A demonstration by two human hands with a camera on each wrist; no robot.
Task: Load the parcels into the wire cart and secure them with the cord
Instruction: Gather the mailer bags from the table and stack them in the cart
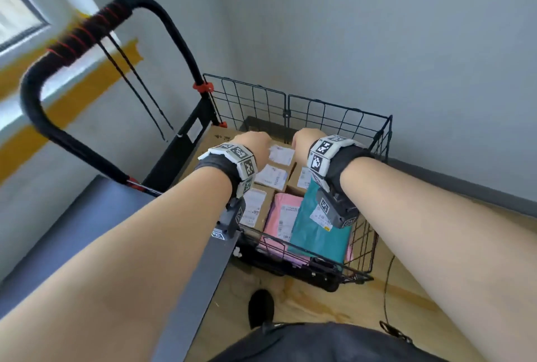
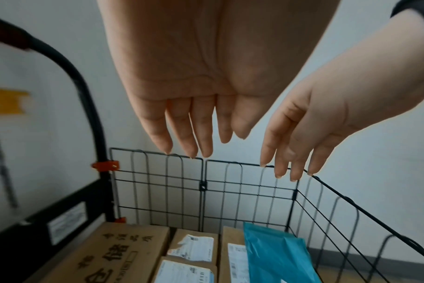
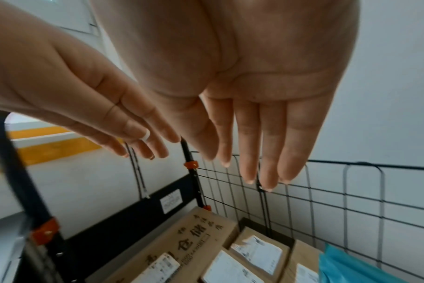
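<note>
The black wire cart (image 1: 334,117) holds several parcels: a long cardboard box (image 2: 114,252) by the handle side, small labelled boxes (image 1: 273,175), a pink mailer (image 1: 280,216) and a teal mailer (image 1: 316,228) at the near end. My left hand (image 1: 252,143) and right hand (image 1: 308,137) hover side by side above the boxes, palms down. In the wrist views, both the left hand (image 2: 201,145) and right hand (image 3: 254,172) have straight fingers and hold nothing. A black cord (image 1: 139,94) hangs in loops from the cart's padded handle (image 1: 87,30), left of both hands.
The cart stands on a wooden floor (image 1: 421,289) in a corner, with grey walls behind and to the right. A grey surface (image 1: 87,231) lies under my left forearm. A thin black cable (image 1: 386,289) trails on the floor at the right.
</note>
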